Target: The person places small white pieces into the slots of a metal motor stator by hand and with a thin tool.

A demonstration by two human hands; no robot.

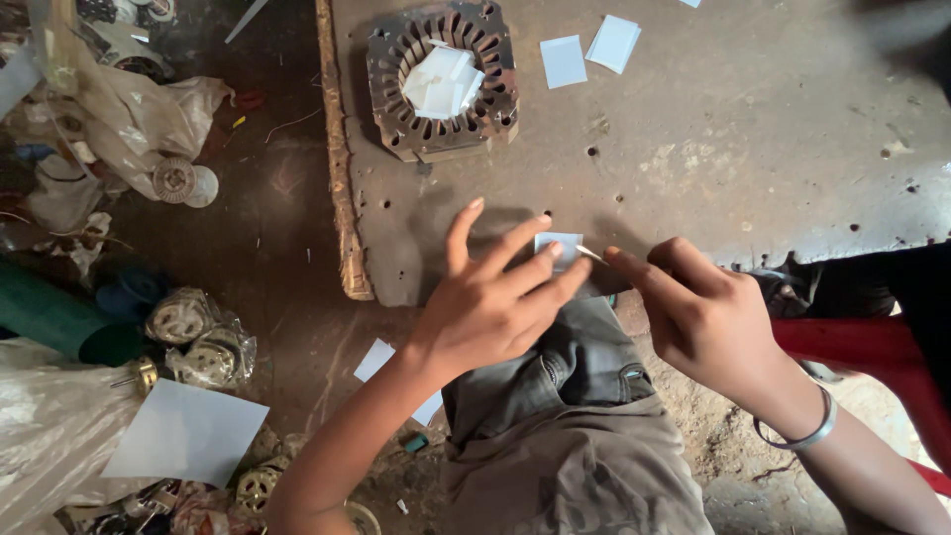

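Scuffed and stained, a grey workbench top (753,129) with small drilled holes fills the upper right of the view, and everything else is placed here by reference to the square rusty-brown slotted metal core (443,79) that sits on it near its left edge. Inside the round opening of that core lies a loose heap of small white paper slips (443,79). Just to the right of the core, two more white paper rectangles (589,52) lie flat on the bench, side by side. Well below the core, at the near edge of the bench, the left hand (492,302) is spread with fingers (540,266) extended, their tips pressing down on a small white paper piece (562,246). The right hand (703,317), wearing a silver metal bangle (802,431) at the wrist, pinches the right end of that same paper piece between thumb and forefinger. Far below and to the left of the core, on the dirty brown floor (277,238), lies a larger white paper sheet (186,433), beside plastic-wrapped round metal parts (198,342) and crumpled plastic bags (129,109).
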